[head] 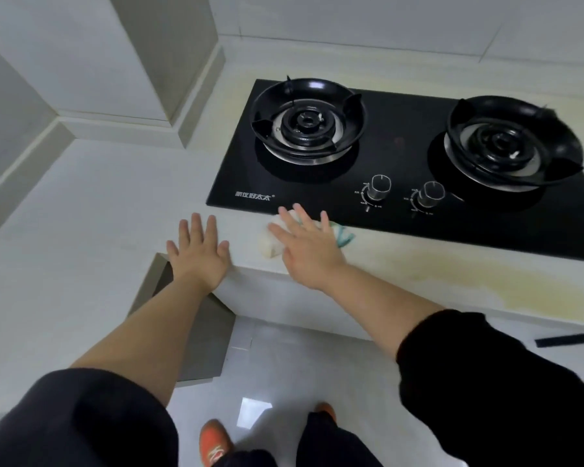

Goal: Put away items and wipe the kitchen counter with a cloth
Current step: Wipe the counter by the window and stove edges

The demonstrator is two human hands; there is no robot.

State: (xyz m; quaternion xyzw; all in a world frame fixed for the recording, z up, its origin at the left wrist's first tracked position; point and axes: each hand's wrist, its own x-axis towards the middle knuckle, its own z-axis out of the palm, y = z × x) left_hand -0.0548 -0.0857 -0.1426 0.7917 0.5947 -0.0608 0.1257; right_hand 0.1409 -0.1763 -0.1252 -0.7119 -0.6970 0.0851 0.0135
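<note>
A white cloth with green stripes (268, 242) lies on the pale kitchen counter (435, 264), just in front of the black gas hob. My right hand (305, 246) lies flat on top of the cloth with straight, spread fingers and presses it to the counter. Only the cloth's left end and a green-striped corner at the right show from under the hand. My left hand (198, 249) rests flat on the counter to the left of the cloth, near the counter's front edge, fingers straight and spread, holding nothing.
The black glass hob (402, 156) has two burners (305, 121) (509, 143) and two knobs (380, 187) (432, 193). A white box-shaped column (149, 62) stands at the back left. Yellowish stains mark the counter on the right. The tiled floor (300, 382) lies below.
</note>
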